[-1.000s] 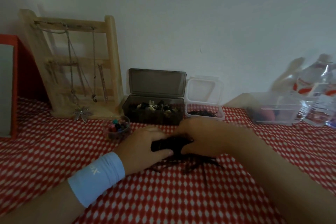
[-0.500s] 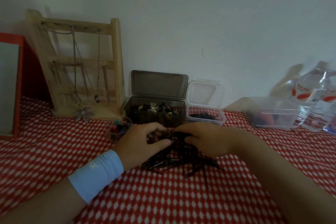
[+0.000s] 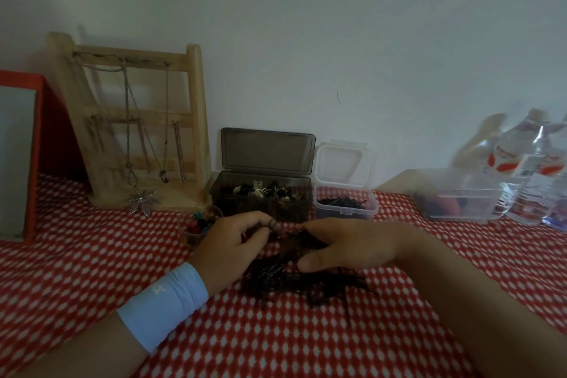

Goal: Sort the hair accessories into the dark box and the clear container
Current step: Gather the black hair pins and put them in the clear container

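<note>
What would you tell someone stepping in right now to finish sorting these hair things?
Left hand: pinches a thin dark piece at the top of the pile.
Right hand: fingers curled into the same pile, gripping a bunch.
Things: the pile lies on the red checked cloth, in front of the dark box and the clear container, both with lids up.
Done: the dark box holds mixed clips; the clear container holds thin dark pins.
Left: most of the pile looks unsorted; separate it and drop the pieces into the two boxes.
</note>
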`<state>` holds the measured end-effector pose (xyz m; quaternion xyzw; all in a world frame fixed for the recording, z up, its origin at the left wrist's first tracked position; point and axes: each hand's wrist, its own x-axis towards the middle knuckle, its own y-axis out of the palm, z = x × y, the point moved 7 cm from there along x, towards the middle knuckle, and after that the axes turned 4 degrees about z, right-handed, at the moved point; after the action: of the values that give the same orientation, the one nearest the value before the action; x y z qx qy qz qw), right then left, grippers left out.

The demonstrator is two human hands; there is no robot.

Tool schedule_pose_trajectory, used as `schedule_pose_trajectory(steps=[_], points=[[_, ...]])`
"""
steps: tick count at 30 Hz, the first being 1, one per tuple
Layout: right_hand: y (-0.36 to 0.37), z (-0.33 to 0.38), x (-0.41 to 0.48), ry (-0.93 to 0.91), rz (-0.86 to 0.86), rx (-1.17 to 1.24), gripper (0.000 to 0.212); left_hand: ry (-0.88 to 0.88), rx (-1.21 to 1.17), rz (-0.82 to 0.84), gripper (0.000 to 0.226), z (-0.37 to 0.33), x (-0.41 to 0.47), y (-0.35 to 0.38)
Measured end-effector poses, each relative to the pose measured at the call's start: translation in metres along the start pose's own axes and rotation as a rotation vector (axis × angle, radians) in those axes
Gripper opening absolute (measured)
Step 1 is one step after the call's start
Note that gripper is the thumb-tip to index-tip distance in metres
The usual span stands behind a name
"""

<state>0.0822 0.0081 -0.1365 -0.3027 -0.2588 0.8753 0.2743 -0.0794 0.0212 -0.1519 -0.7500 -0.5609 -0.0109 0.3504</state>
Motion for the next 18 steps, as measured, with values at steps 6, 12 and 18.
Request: schedule_pose_trajectory(steps=[6, 12, 18], points=[[-0.013, -0.016, -0.003, 0.132, -0.073, -0.130, 0.022, 0.011, 0.057, -0.065, 0.033, -0.001, 0.001, -0.005], [-0.013, -0.006, 0.000, -0.006, -0.124, 0.121, 0.024, 0.023, 0.119, 0.139, 0.019, -0.004, -0.001, 0.011], [0.004, 0.001, 0.014, -0.146, -0.158, 0.387, 0.015, 0.164, 0.102, -0.058, 0.025, -0.026, -0.002, -0.001]])
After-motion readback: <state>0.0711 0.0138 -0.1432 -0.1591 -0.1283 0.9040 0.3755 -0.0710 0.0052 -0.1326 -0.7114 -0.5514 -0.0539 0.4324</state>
